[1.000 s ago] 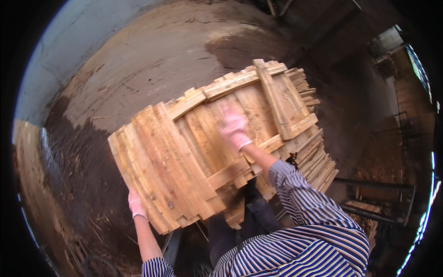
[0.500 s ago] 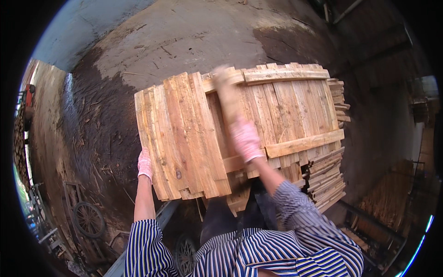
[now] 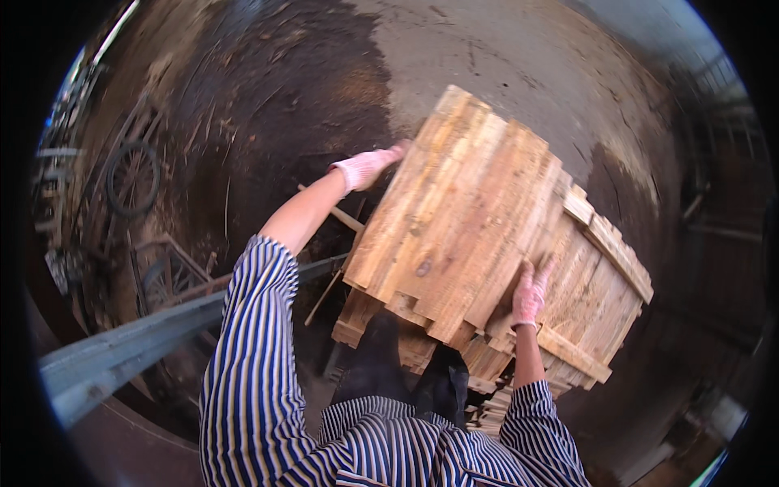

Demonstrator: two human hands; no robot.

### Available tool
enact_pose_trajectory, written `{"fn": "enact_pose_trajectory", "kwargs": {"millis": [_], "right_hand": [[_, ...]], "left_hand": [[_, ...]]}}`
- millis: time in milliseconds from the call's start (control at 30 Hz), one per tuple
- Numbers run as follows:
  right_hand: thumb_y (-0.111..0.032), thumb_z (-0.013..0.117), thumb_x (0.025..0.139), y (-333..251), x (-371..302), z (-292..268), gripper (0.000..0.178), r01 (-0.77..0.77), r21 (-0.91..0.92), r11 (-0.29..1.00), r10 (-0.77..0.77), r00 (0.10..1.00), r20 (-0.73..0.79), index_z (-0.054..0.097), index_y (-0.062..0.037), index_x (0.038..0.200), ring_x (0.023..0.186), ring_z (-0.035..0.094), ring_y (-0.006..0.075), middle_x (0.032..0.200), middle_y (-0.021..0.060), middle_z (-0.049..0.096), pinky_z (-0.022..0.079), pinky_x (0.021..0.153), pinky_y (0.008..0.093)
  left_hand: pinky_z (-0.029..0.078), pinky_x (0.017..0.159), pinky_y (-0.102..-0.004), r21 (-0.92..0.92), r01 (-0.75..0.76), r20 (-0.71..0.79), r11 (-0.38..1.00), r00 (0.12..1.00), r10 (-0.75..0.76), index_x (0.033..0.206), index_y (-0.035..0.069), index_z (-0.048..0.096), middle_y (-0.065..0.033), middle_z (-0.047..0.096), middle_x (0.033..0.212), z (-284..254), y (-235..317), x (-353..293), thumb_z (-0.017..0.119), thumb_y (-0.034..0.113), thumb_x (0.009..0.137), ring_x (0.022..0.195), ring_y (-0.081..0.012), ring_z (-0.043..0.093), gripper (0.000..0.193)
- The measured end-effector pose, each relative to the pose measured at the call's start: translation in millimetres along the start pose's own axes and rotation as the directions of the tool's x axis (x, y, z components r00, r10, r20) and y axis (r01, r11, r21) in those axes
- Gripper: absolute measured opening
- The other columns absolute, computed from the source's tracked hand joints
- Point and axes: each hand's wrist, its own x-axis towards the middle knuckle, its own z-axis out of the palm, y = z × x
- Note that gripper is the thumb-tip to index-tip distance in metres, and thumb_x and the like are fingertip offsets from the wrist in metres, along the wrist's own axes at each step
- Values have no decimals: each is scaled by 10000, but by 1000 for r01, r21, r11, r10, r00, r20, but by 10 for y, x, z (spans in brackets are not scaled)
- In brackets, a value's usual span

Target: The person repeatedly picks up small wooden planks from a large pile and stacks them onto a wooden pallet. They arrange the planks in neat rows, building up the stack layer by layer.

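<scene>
A layer of rough sawn wooden boards [image 3: 454,219] lies side by side on top of a stack in front of me. My left hand [image 3: 369,168], in a pink-and-white glove, reaches along the stack's left side, its fingers stretched toward the outermost board's edge; their tips are partly hidden there. On the right edge of the top boards rests my right hand [image 3: 531,296], gloved alike, with fingers spread and no piece held. Beyond it, a lower layer of boards [image 3: 580,280] carries a far crosspiece [image 3: 614,253] and a near crosspiece [image 3: 574,354].
A blue-grey metal beam [image 3: 154,341] runs in from the left toward the stack. A spoked wheel [image 3: 133,178] stands among metal frames at the far left. Dark damp ground [image 3: 276,105] littered with bark meets paler floor [image 3: 471,57] behind the stack.
The view has swung, so the stack appears tilted and farther right. My right hand has let go of the blurred wooden piece and now lies on the boards. My left hand has moved farther up the left side.
</scene>
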Motion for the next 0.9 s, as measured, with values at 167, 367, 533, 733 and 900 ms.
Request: {"fn": "enact_pose_trajectory", "kwargs": {"millis": [167, 367, 533, 733, 900], "right_hand": [[-376, 467, 1061, 181, -143, -47, 691, 26, -24, 999, -24, 997, 67, 137, -149, 1624, 1541, 163, 302, 1675, 130, 178, 205, 1235, 380], [-268, 437, 1065, 54, -164, 413, 638, -71, -266, 961, 73, 997, 0, 147, -187, 1627, 1466, 370, 277, 1629, 108, 330, 390, 1101, 325], [28, 370, 923, -186, -119, 338, 606, 341, -922, 181, -75, 940, 333, 255, 157, 1504, 1503, 268, 369, 1592, 349, 212, 345, 1192, 381], [-326, 532, 994, 116, 102, 489, 696, -141, 103, 985, 146, 988, -42, 232, -133, 1592, 1448, 351, 394, 1581, 224, 339, 327, 1177, 452], [-337, 561, 969, -21, -111, 101, 779, -325, 256, 910, 301, 945, 127, 151, -171, 1610, 1438, 358, 417, 1547, 298, 341, 354, 1161, 458]], "left_hand": [[130, 1249, -428, -430, 61, 190, 901, 981, 24, 1564, 102, 337, -113, 215, 1663, 323, -467, 353, 449, 470, 1048, 1549, -239, 131, 644], [335, 1179, -359, -408, 120, 98, 905, 991, -87, 1430, 110, 562, -47, 523, 1491, 161, -85, 262, 673, 331, 970, 1392, -165, 437, 522], [473, 1083, -408, -625, 208, 245, 752, 967, -63, 1381, 46, 573, -123, 632, 1349, 224, 239, 100, 567, 357, 1019, 1195, -236, 635, 478], [369, 1157, -480, -532, 322, 198, 783, 947, -254, 1519, 31, 385, -170, 444, 1525, 372, -34, 316, 605, 541, 951, 1387, -347, 437, 795], [411, 1122, -450, 184, 133, -236, 974, 968, -87, 1536, -9, 320, -187, 435, 1519, 134, 12, 343, 644, 539, 939, 1337, -329, 477, 873]]}}
